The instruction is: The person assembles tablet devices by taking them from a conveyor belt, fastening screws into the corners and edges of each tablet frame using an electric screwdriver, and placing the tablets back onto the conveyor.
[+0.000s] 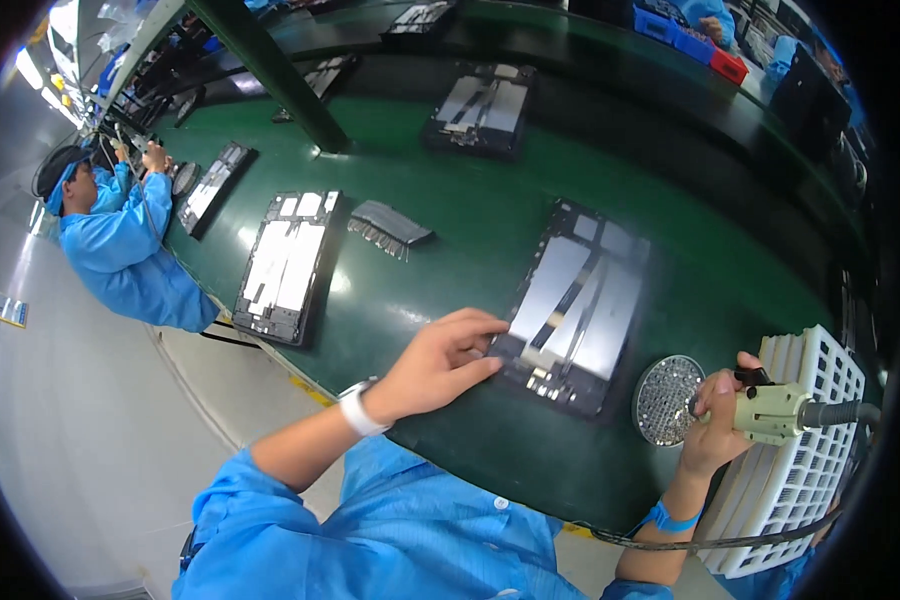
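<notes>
In front of me lies an opened tablet (568, 310), its silver battery cells and dark ribbon cables exposed. My left hand (432, 362) grips its near left edge, index finger and thumb curled against the frame. In my right hand (718, 420) is a pale green electric screwdriver (770, 412), fingers wrapped round its body, a thick cable running off its back end. The tool's front end points at a round dish (667, 400) full of small shiny screws. Its tip is hidden by the hand, so I cannot tell whether it touches the screws.
White grid trays (805, 450) stand stacked at the right edge. A second opened tablet (286, 265) and a dark brush (388, 228) lie left on the green bench (420, 290). Another tablet (482, 108) sits farther back. A green post (280, 85) rises behind; a co-worker (125, 235) works at far left.
</notes>
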Demonstrator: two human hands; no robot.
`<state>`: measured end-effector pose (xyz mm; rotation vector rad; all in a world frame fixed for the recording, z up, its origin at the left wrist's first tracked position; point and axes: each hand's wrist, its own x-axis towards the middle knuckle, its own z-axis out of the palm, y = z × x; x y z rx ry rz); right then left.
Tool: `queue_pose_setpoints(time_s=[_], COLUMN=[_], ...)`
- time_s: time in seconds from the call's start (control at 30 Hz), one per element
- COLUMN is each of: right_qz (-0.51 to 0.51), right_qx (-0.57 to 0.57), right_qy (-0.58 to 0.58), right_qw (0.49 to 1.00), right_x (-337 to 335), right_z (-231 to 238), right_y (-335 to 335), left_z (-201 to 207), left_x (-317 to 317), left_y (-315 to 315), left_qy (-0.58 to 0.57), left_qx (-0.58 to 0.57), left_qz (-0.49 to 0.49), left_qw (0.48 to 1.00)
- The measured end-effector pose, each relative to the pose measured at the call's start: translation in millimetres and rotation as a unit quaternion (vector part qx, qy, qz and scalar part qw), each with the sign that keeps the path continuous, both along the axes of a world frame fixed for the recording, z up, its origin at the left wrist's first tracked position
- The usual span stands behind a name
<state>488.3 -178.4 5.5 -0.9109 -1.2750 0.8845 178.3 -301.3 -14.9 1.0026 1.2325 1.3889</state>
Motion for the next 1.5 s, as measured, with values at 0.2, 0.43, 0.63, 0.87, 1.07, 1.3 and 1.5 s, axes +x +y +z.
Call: queue_pose_setpoints(time_s=[0.2,0.43,0.63,0.87,1.07,1.3,1.5], right_qz=[0.004,-0.015,-0.021,-0.026,-0.031,-0.031,-0.047], right_qx=[-0.001,-0.015,0.002,-0.031,-0.054,-0.056,-0.047], right_qy=[0.018,0.029,0.081,-0.001,0.005,0.012,-0.007], right_qw=[1.000,0.999,0.996,0.999,0.998,0.998,0.998], right_x=[-1.3,3.8,-5.6,6.4,1.3,5.9,8.1], right_z=[-2.4,-10.2,1.1,-3.7,0.9,5.5,5.7], right_y=[3.9,4.4,9.9,9.1,11.1,9.0,11.0], left_z=[31.7,3.2,19.2,37.5,2.1,-8.3,-8.3], left_x=[-79.5,-110.6,-68.8,55.9,68.6,57.9,59.1], left_y=[17.2,68.0,76.2,151.5,193.7,204.1,199.4], left_qy=[0.612,0.662,0.459,0.297,0.382,0.484,0.538], left_qx=[0.140,0.175,0.103,0.075,0.045,0.078,0.144], left_qz=[0.101,0.083,0.167,-0.080,-0.033,-0.070,-0.065], left_qw=[0.771,0.724,0.867,0.949,0.923,0.869,0.828])
